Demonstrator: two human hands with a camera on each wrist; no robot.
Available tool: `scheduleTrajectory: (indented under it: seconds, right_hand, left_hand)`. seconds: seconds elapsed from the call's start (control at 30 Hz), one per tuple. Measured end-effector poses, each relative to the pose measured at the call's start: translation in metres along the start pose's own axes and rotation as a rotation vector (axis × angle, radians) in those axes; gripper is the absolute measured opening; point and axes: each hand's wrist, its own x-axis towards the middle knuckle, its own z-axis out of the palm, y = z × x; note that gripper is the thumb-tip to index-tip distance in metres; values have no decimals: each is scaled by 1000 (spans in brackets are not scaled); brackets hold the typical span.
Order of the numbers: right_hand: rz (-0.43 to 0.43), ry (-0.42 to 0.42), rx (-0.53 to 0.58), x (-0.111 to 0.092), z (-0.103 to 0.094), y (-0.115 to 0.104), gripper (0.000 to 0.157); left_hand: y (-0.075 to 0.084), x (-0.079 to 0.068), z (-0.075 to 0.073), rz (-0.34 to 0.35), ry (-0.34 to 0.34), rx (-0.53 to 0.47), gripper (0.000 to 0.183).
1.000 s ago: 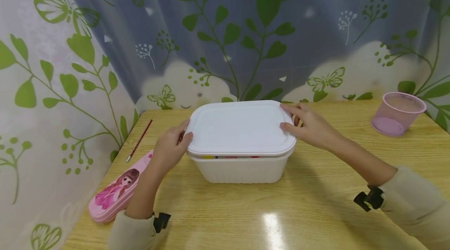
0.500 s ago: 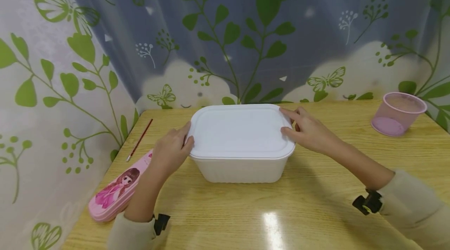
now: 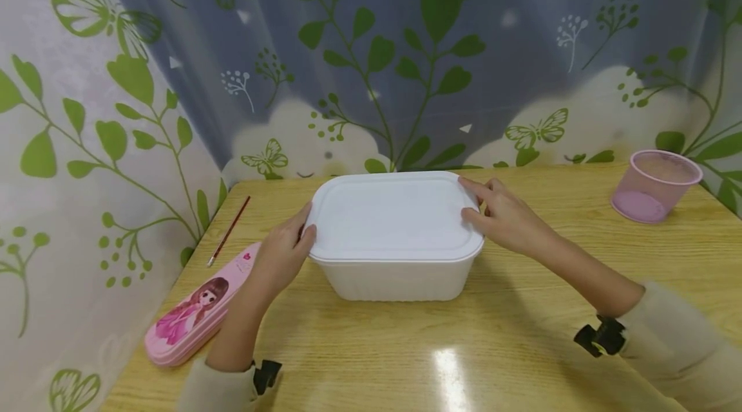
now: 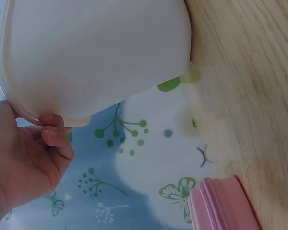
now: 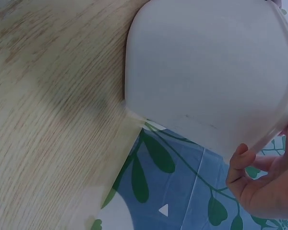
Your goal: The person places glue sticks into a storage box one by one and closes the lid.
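Observation:
A white plastic box (image 3: pixel 400 281) stands in the middle of the table with its white lid (image 3: pixel 394 215) lying level on top. My left hand (image 3: pixel 281 254) grips the lid's left edge, thumb on top; in the left wrist view the fingers of that hand (image 4: pixel 31 160) curl beneath the rim. On the opposite side, my right hand (image 3: pixel 510 219) holds the right edge between thumb and fingers. The right wrist view has this hand (image 5: pixel 269 179) bent round the rim by the box wall (image 5: pixel 197 72). The box's contents are hidden.
Left of the box lie a pink pencil case (image 3: pixel 194 315) with a doll picture and a dark red pencil (image 3: pixel 230 230). A clear pink cup (image 3: pixel 655 187) stands at the far right. A patterned curtain (image 3: pixel 371 64) hangs behind the wooden table (image 3: pixel 359 360).
The lid has come down at its front edge, and the gap that showed colored things inside is covered. Both hands have stayed at the lid's sides.

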Motion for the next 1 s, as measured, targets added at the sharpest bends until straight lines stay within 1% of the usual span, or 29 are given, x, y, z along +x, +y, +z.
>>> scheduleTrajectory:
  seconds: [0.17,0.37,0.6,0.83,0.93,1.0]
  right_hand:
    - [7,1,5,0,0,-2,56]
    - [16,-7,14,0,1,-2,56]
    - [26,-13,28,0,1,-2,56]
    - [38,-9,63,0,3,-2,56]
    - [42,-6,86,0,4,-3,57]
    - [44,-7,108,-1,3,-4,57]
  left_hand:
    - [-2,0,0,-2,-3,-78,50]
    - [-2,-1,1,-28,-29,-155,51]
    - [-1,-3,0,-59,-47,-204,52]
    - [-4,-4,0,-83,-74,-287,53]
    - [-5,-4,1,-96,-70,-302,53]
    - [-4,-4,2,-100,-54,-297,52]
